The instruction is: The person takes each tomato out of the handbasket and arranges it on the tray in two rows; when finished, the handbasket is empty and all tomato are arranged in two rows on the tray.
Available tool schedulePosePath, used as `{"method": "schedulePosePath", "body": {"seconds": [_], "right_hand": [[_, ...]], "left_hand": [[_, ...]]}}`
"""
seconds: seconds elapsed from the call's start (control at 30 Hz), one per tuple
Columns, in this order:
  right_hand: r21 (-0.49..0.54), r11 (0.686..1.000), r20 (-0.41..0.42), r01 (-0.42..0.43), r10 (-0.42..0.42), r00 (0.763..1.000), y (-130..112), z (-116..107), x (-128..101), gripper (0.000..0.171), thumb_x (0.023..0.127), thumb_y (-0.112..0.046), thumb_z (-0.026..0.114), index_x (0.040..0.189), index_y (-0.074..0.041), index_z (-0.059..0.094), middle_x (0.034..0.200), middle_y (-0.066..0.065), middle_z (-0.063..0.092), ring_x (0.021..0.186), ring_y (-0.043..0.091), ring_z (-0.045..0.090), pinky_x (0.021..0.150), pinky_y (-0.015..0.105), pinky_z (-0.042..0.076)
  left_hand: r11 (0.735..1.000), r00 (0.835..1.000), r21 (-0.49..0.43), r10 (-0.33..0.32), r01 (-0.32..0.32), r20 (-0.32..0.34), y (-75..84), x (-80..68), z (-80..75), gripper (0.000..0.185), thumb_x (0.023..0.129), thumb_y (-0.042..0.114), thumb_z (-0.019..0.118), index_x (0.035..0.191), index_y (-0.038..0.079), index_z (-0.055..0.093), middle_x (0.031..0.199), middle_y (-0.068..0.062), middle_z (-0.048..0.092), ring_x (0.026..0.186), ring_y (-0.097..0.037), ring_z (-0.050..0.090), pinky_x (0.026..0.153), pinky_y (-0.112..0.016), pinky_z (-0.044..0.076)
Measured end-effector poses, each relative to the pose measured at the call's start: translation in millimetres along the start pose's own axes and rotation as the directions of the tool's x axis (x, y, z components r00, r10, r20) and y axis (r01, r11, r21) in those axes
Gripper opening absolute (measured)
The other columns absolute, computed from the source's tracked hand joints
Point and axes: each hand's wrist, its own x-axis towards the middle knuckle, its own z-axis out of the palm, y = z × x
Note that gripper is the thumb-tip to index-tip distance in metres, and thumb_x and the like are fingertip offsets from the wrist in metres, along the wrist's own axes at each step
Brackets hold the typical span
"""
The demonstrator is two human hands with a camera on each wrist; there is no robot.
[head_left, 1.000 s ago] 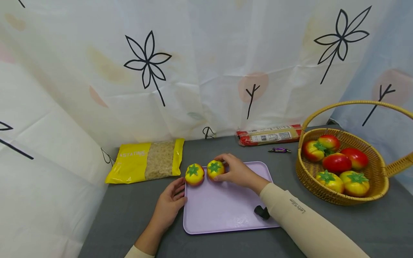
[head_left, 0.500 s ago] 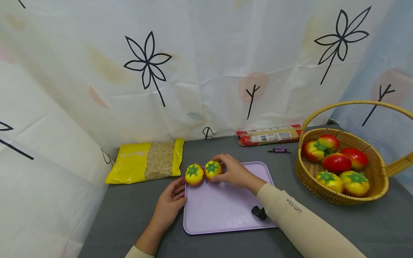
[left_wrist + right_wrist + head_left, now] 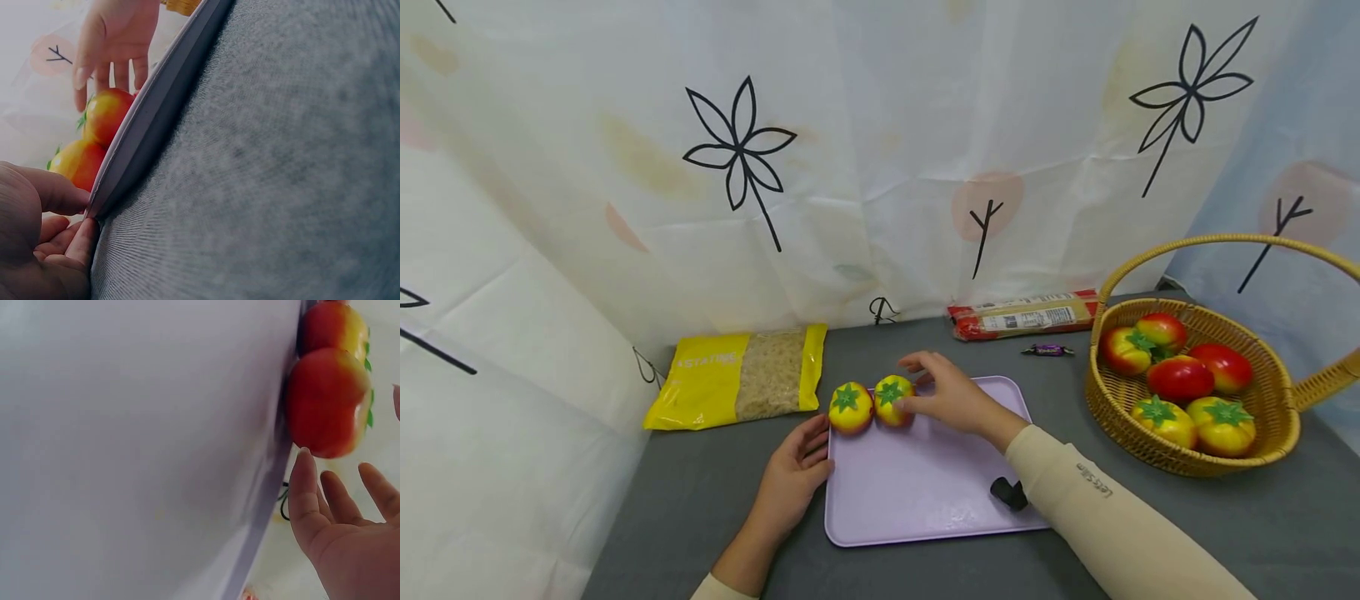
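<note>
— Where are the two tomatoes?

— Both sit at the far left corner of the lilac tray [image 3: 925,492], side by side and touching. The left tomato [image 3: 850,407] is at the corner itself, the right tomato [image 3: 891,400] just beside it, green tops up.

— And the right hand?

— The right hand [image 3: 953,395] is over the far part of the tray, just beside the right tomato. Its fingers [image 3: 304,487] are spread and nearly straight; in the right wrist view there is a gap between the fingertips and the fruit, so it holds nothing. From the head view the thumb looks very close to the tomato, but I cannot tell whether it touches.

— The left hand?

— The left hand [image 3: 793,475] lies on the grey counter [image 3: 700,500] at the tray's left edge. The left wrist view shows its thumb [image 3: 53,190] on top of the rim and the curled fingers under it, pinching the tray's edge.

— What else is on the counter?

— A yellow bag of grain [image 3: 737,375] lies to the left, near the back. A red packet [image 3: 1022,315] lies along the curtain [image 3: 850,125], with a small wrapped sweet [image 3: 1047,350] in front of it. On the right stands a wicker basket [image 3: 1277,442] with more tomatoes inside.
</note>
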Motion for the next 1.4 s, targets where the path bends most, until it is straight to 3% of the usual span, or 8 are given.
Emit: {"method": "schedulePosePath", "body": {"seconds": [0.3, 0.5, 0.73, 1.3, 1.4], "right_hand": [[0.061, 0.997, -0.039, 0.047, -0.045, 0.998, -4.4, -21.2, -14.8, 0.057, 0.107, -0.037, 0.072, 0.155, -0.012, 0.056, 0.148, 0.015, 0.059, 0.134, 0.040, 0.057, 0.108, 0.062, 0.050], [0.147, 0.987, -0.050, 0.069, -0.063, 0.997, -5.8, -34.7, -25.5, 0.052, 0.113, -0.040, 0.059, 0.155, -0.009, 0.055, 0.146, 0.017, 0.058, 0.130, 0.040, 0.059, 0.099, 0.052, 0.059], [0.203, 0.974, -0.054, 0.097, -0.087, 0.995, -6.0, -50.5, -40.8, 0.051, 0.118, -0.037, 0.043, 0.157, -0.004, 0.050, 0.149, 0.020, 0.057, 0.135, 0.045, 0.055, 0.102, 0.056, 0.055], [0.226, 0.957, -0.082, 0.182, -0.167, 0.982, 4.7, -82.5, -84.4, 0.050, 0.118, -0.025, 0.034, 0.159, 0.003, 0.041, 0.152, 0.030, 0.050, 0.137, 0.056, 0.047, 0.103, 0.058, 0.052], [0.230, 0.951, -0.115, 0.205, -0.183, 0.976, 5.4, -86.4, -93.1, 0.050, 0.119, -0.026, 0.033, 0.158, 0.003, 0.042, 0.152, 0.032, 0.049, 0.135, 0.052, 0.050, 0.103, 0.053, 0.054]], "left_hand": [[1.000, 1.000, 0.004, 0.001, -0.001, 0.004, -1.8, 0.0, -0.6, 0.068, 0.097, -0.012, 0.069, 0.160, -0.003, 0.047, 0.158, -0.022, 0.052, 0.140, -0.037, 0.056, 0.111, -0.037, 0.050], [1.000, 1.000, 0.000, -0.010, 0.010, 0.003, -1.7, 0.0, -0.2, 0.068, 0.097, -0.013, 0.069, 0.160, -0.003, 0.046, 0.158, -0.022, 0.052, 0.140, -0.037, 0.057, 0.110, -0.037, 0.050], [1.000, 1.000, 0.000, -0.017, 0.017, 0.004, -1.2, 0.4, 0.9, 0.068, 0.096, -0.013, 0.069, 0.160, -0.003, 0.047, 0.158, -0.022, 0.052, 0.140, -0.037, 0.057, 0.110, -0.037, 0.051], [1.000, 1.000, 0.007, -0.016, 0.016, -0.006, -1.4, 0.1, 1.6, 0.069, 0.096, -0.014, 0.069, 0.160, -0.003, 0.047, 0.158, -0.022, 0.052, 0.139, -0.037, 0.057, 0.110, -0.038, 0.051], [1.000, 1.000, 0.004, -0.010, 0.010, -0.004, -1.0, 0.1, 1.7, 0.069, 0.096, -0.013, 0.069, 0.160, -0.003, 0.046, 0.159, -0.022, 0.052, 0.140, -0.037, 0.057, 0.111, -0.039, 0.050]]}}
